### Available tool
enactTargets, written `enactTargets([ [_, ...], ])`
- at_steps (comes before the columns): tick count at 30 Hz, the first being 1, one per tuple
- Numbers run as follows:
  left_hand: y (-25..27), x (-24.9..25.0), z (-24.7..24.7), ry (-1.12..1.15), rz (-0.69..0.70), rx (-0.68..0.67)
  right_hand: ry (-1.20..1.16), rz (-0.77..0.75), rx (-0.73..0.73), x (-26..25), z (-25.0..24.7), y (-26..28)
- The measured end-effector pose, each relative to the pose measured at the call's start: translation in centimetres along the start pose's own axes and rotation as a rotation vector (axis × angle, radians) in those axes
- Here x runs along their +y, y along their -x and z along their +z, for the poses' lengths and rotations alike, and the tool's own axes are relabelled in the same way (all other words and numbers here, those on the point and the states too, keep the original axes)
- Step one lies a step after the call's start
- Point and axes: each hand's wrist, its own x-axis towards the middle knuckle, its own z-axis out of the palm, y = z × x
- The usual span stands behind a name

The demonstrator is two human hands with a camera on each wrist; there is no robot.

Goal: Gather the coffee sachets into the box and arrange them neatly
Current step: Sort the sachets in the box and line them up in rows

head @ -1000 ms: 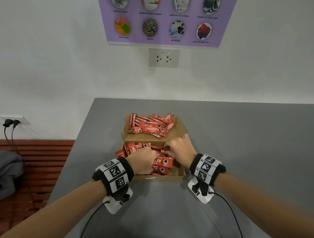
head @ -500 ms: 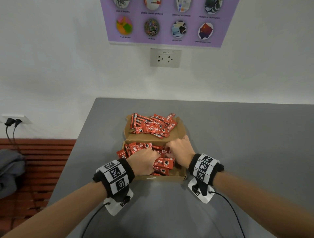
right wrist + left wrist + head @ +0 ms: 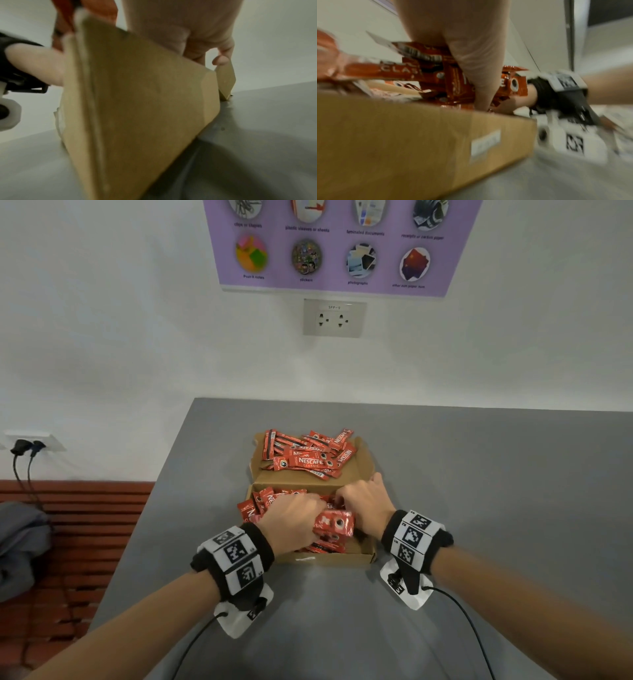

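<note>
Left hand (image 3: 291, 520) curled round a bundle of red coffee sachets (image 3: 334, 523), thumb (image 3: 476, 75) down across the front of the bundle in the left wrist view, the bundle raised a little above the other packets. Right hand (image 3: 364, 503) just beside it, knuckles up, fingers bent down into the same heap; whether those fingers pinch a sachet or only press on the pile cannot be told, since the head view hides the tips and the right wrist view shows only two bent fingertips (image 3: 221, 60) by the cardboard edge. Both hands inside the near half of an open brown cardboard box (image 3: 329, 558), close together over its middle. More sachets (image 3: 260, 503) lying loose and crooked in that near half, a few poking over the left wall. Far half of the box, the folded-back lid (image 3: 361, 465), holding a second untidy heap of sachets (image 3: 305, 457), lying at all angles. Black and white marker bands (image 3: 234, 559) on both wrists, thin cables trailing back from them. Box resting on a grey table (image 3: 479, 491), near its left side. Behind, a white wall with a socket plate (image 3: 334, 318) and a purple poster (image 3: 337, 244); a red slatted bench (image 3: 78, 529) to the left
</note>
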Motion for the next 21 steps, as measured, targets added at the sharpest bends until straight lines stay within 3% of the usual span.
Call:
enactTargets([
  [4,0.2,-1.5,-2.4,0.316,-0.203,0.149,-0.063,0.040,0.063,0.6,-0.6,0.1],
  [10,0.1,-2.5,-3.8,0.425,-0.234,0.359,-0.178,0.013,0.106,0.8,-1.2,0.4],
  [17,-1.3,-1.9,-4.3,0.624,-0.221,0.485,-0.191,-0.024,0.093,-0.4,-1.1,0.1],
  [19,-1.5,-2.2,-4.7,0.635,-0.231,0.470,-0.191,-0.010,0.108,-0.6,-1.2,-0.1],
  [21,-1.6,-2.4,-4.8,0.524,-0.204,0.317,-0.196,0.009,0.110,-0.7,-1.2,-0.4],
])
